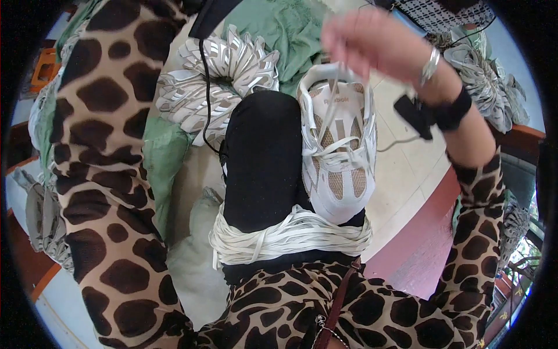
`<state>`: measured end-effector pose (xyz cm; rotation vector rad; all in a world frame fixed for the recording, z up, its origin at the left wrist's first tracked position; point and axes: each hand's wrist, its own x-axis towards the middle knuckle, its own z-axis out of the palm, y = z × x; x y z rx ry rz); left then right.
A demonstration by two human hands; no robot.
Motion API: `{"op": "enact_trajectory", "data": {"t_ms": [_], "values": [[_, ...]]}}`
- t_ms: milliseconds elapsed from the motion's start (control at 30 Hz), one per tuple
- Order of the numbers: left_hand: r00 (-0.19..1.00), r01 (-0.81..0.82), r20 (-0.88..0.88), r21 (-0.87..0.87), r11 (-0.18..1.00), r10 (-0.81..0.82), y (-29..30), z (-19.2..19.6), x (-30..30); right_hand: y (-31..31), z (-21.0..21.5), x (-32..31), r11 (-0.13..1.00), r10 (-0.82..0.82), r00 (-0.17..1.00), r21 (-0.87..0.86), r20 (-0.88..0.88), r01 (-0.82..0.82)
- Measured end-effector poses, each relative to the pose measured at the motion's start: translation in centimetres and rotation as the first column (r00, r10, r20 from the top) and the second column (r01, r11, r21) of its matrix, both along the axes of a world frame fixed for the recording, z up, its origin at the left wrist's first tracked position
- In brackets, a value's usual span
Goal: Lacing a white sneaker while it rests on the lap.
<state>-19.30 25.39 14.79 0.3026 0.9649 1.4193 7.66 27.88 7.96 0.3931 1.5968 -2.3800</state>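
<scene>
One white sneaker (337, 148) rests on the black-clad lap, centre-right, w/ a lace bundle (290, 235) just near of it, far-right the right hand (378, 43) pinches a lace (339, 99) up from the shoe, left hand's fingers out of view, can't tell.

A white and beige mesh sneaker (338, 157) rests upright on the black-clad lap, toe pointing near. Its loose white lace (337, 87) rises from the far end, pulled up taut.

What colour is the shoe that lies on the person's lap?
The shoe is white with beige mesh panels, seen best in the head view.
</scene>
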Motion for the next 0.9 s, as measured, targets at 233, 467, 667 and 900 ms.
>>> {"op": "enact_trajectory", "data": {"t_ms": [233,467,667,900], "values": [[0.022,0.270,-0.976,0.212,0.939,0.215,-12.8,-11.9,11.2,5.7,-2.4,1.1,0.783,-0.586,0.810,0.238,-0.032,0.575],[-0.155,0.446,-0.984,0.009,0.895,0.087,-20.4,-12.4,18.5,6.3,-2.3,1.9,0.735,-0.653,0.755,0.184,-0.066,0.652],[-0.241,0.347,-0.962,0.037,0.937,0.127,-20.4,-11.7,20.0,6.9,-1.6,2.7,0.857,-0.471,0.880,-0.262,-0.052,0.443],[-0.156,0.428,-0.972,0.096,0.898,0.178,-17.9,-12.2,22.8,3.4,-0.2,1.5,0.708,-0.680,0.728,0.182,-0.087,0.682]]}}
